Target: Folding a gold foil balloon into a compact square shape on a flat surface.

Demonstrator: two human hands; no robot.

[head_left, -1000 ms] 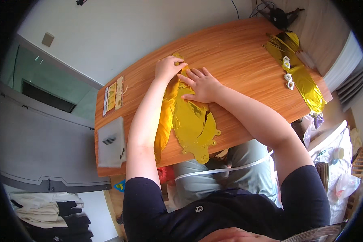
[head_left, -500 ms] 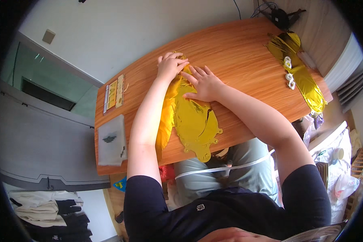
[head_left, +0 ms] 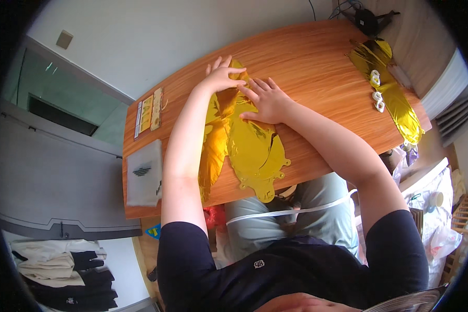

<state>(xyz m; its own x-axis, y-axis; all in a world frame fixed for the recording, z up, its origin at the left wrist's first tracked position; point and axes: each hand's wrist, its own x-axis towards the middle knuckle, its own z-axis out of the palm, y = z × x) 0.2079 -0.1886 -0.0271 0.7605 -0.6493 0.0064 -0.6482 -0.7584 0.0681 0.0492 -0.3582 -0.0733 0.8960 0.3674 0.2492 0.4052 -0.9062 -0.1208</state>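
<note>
gold foil sheet point(head_left: 255, 156), seen in the head view, lies on the wood-grained worktop point(head_left: 307, 67) in front of the person, stretching from under the hands down to the near edge, where its rounded end carries small round tabs. on its left side, beside the left forearm point(head_left: 184, 140), a creased orange-gold flap point(head_left: 213, 151) lies next to it; whether the two are joined cannot be told. the left hand point(head_left: 219, 78) is at the far end of the foil, fingers spread and thumb held apart from the index finger, with foil showing beneath. the right hand point(head_left: 272, 104) rests palm down on the foil's right side, fingers fanned wide and gripping nothing, its fingertips near the left thumb. at the right end of the worktop lies a long gold foil strip point(head_left: 398, 106), with white coiled rings point(head_left: 378, 102) on and beside it, and a black device point(head_left: 367, 22) with cables stands near the far right corner. to the left of the left forearm are a frosted pouch point(head_left: 144, 171) near the front edge and, farther back, a printed card point(head_left: 146, 115).
</note>
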